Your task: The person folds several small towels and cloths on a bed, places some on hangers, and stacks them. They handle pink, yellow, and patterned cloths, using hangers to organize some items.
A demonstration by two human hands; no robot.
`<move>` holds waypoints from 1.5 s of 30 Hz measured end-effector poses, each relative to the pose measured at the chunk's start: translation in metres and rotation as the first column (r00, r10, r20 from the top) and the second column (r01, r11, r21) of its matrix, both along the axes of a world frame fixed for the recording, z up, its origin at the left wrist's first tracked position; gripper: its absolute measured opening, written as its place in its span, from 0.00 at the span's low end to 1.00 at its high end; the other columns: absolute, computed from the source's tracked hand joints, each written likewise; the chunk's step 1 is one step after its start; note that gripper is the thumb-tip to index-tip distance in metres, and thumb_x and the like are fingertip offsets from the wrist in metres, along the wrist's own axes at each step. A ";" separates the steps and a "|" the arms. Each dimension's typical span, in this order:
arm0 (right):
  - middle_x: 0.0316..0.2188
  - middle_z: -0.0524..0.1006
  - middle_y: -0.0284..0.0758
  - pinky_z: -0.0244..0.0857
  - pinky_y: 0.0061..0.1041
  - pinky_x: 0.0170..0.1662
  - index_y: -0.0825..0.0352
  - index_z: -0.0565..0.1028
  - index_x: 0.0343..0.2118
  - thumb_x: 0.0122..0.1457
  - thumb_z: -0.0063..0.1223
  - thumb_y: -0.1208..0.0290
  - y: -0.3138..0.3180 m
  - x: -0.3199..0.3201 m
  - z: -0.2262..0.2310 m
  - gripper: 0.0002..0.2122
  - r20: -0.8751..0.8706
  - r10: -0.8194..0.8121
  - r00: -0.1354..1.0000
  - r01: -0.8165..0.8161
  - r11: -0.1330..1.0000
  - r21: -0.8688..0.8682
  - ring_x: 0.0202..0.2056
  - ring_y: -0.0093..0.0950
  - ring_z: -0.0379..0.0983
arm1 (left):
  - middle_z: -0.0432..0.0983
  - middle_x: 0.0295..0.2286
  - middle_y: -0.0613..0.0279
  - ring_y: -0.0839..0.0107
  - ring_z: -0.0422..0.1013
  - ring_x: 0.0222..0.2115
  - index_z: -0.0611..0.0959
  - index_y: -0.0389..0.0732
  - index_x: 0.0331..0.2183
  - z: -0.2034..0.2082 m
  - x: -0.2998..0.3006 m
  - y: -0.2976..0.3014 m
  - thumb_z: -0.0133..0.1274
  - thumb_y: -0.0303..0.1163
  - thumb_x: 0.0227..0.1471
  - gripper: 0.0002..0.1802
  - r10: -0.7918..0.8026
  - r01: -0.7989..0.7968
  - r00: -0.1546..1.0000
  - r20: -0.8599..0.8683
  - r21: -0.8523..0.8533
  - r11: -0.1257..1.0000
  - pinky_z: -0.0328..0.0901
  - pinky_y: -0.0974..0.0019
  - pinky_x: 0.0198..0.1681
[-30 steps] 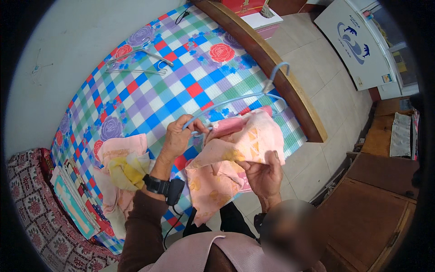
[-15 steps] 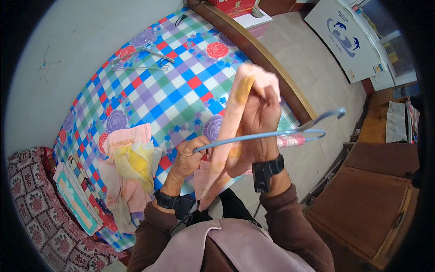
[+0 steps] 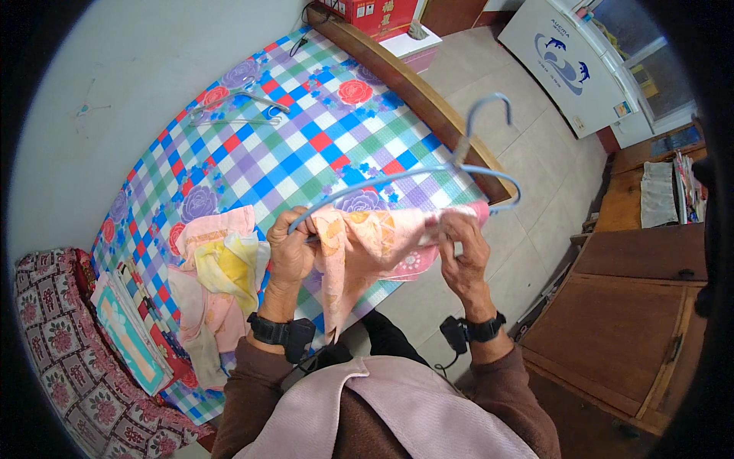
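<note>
My left hand [image 3: 291,246] is closed around the left end of a blue-grey clothes hanger [image 3: 397,177], its hook pointing up and away. A pink towel with orange patterns [image 3: 359,237] hangs over the hanger's lower bar, one corner drooping toward me. With bent fingers my right hand [image 3: 464,249] pinches the towel near the bar's right end. A darker pink cloth with white marks [image 3: 417,262] shows behind the towel, also hanging at the bar. Parts of the bar are hidden under the cloth.
Several pink, yellow and white cloths [image 3: 222,268] lie heaped on the checked, flowered bed cover [image 3: 298,145]. Grey hangers [image 3: 241,111] rest farther back. A wooden bed rail [image 3: 413,84] runs along the far right edge. Brown cabinets [image 3: 627,329] stand right; a white freezer [image 3: 562,69] stands beyond.
My right hand has come down from its raised position, and the pink towel now drapes over the hanger's bar. The hanger has turned so its hook points upward.
</note>
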State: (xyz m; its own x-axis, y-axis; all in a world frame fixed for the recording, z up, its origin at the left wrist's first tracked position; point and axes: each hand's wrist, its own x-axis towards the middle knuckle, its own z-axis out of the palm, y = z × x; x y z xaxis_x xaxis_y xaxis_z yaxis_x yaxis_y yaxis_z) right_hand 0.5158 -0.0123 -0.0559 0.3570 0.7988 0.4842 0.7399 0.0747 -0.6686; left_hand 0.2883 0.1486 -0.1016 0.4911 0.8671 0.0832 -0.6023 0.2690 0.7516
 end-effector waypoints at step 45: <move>0.16 0.69 0.45 0.62 0.29 0.23 0.68 0.70 0.24 0.46 0.51 0.79 0.032 0.026 0.205 0.02 0.443 0.043 0.896 0.005 0.994 -0.106 0.19 0.39 0.69 | 0.71 0.40 0.60 0.71 0.69 0.37 0.70 0.41 0.45 0.147 -0.071 0.012 0.53 0.27 0.46 0.21 0.281 -0.089 0.882 -0.378 0.453 0.887 0.64 0.67 0.42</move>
State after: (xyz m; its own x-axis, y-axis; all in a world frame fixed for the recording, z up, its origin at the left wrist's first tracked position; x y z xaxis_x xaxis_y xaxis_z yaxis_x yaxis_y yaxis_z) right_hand 0.5415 0.0201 0.1492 0.1082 0.8568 0.5042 0.9604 0.0409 -0.2756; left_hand 0.2168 0.1607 0.0456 0.3949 0.8768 0.2745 -0.2074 -0.2060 0.9563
